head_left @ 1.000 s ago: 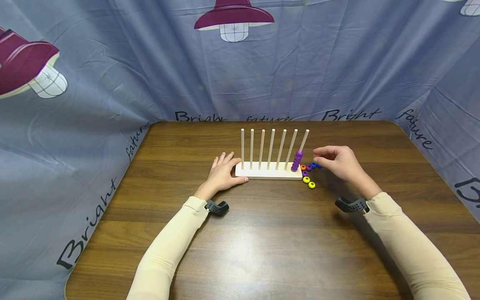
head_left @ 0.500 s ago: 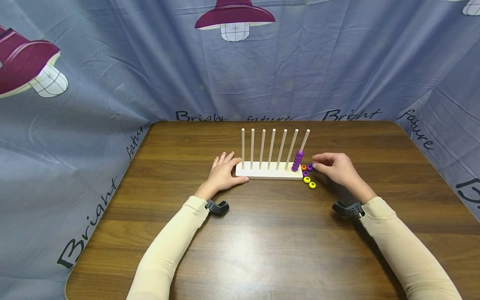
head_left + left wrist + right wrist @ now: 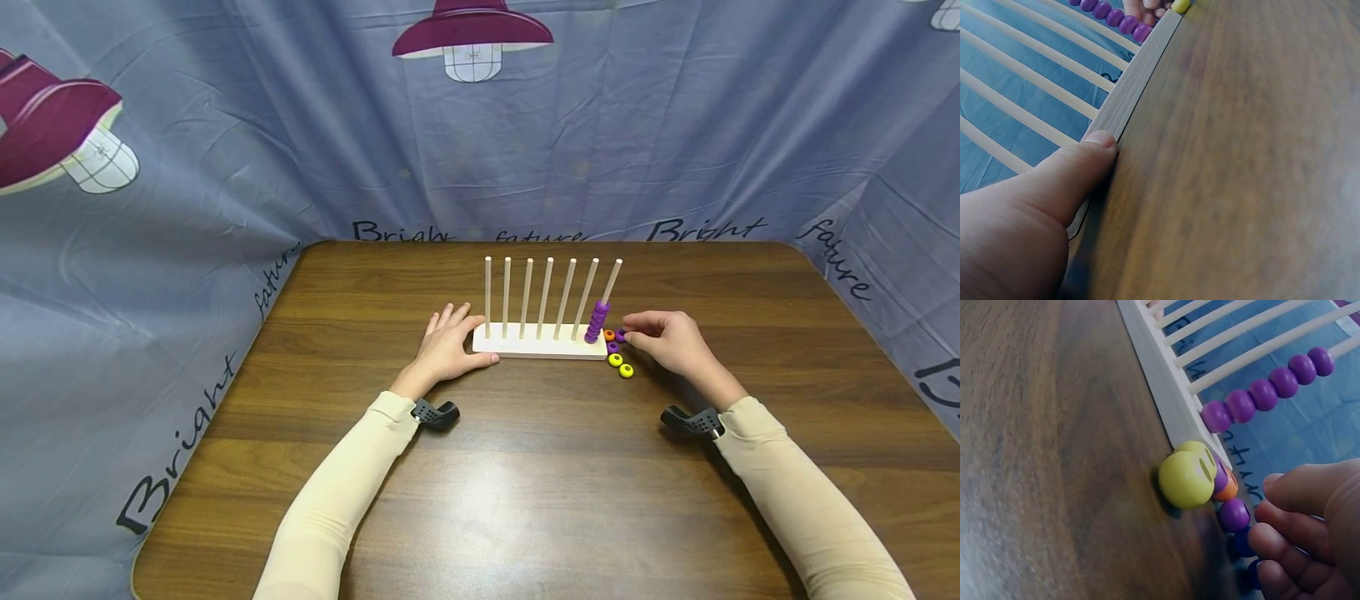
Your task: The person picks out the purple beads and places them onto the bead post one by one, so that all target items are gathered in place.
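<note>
A pale wooden peg stand (image 3: 540, 343) has upright pegs in a row, with several purple beads (image 3: 597, 323) stacked on the rightmost. My left hand (image 3: 444, 348) grips the stand's left end, the thumb along its front edge and the other fingers spread behind. By the right end lie loose beads: an orange bead (image 3: 609, 335), purple ones and two yellow beads (image 3: 1186, 480). My right hand (image 3: 670, 340) hovers at a loose purple bead (image 3: 1234, 515), thumb and fingers apart and nothing between them. Blue beads (image 3: 1244, 542) beside its fingertips are hidden in the head view.
The brown wooden table (image 3: 525, 500) carries the stand near its far side. A blue printed curtain (image 3: 615, 125) hangs behind and at both sides. Each wrist wears a dark strap (image 3: 693, 421).
My right hand has come down and left to the loose beads, now covering the blue ones in the head view. The left hand stays on the stand.
</note>
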The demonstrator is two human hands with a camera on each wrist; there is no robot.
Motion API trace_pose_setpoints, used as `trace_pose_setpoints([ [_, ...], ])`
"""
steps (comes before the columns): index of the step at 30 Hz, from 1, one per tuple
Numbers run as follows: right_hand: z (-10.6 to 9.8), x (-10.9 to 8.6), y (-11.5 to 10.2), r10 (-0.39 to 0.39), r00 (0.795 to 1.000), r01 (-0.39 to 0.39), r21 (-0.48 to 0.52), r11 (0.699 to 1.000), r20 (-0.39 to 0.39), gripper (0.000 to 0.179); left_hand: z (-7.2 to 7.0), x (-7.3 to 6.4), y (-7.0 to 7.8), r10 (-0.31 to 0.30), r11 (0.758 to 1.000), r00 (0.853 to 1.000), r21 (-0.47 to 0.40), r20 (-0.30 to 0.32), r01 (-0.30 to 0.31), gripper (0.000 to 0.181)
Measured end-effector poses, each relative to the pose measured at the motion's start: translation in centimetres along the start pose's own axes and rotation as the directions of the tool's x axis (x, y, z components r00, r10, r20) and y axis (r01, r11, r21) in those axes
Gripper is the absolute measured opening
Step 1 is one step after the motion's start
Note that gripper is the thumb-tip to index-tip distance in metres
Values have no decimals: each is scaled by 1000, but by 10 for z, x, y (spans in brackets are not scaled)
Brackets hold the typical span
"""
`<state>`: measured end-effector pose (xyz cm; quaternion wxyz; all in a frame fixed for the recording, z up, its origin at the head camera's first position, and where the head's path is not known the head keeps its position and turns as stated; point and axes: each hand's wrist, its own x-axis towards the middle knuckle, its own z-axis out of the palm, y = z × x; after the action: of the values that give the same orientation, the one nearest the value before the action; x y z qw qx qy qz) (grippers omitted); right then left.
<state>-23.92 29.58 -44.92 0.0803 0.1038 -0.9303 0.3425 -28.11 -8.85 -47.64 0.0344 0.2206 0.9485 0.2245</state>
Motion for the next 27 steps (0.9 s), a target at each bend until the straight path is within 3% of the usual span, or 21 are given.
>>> trace_pose_setpoints([
  [19,6,3,2,44,998,-42,-52,998,51,29,0,1,0,-8,1000,1000,2,4,8,81],
  [27,5,0,0,22,998,-18,-71,997,60,28,0,1,0,-7,1000,1000,5,-3,7,80],
])
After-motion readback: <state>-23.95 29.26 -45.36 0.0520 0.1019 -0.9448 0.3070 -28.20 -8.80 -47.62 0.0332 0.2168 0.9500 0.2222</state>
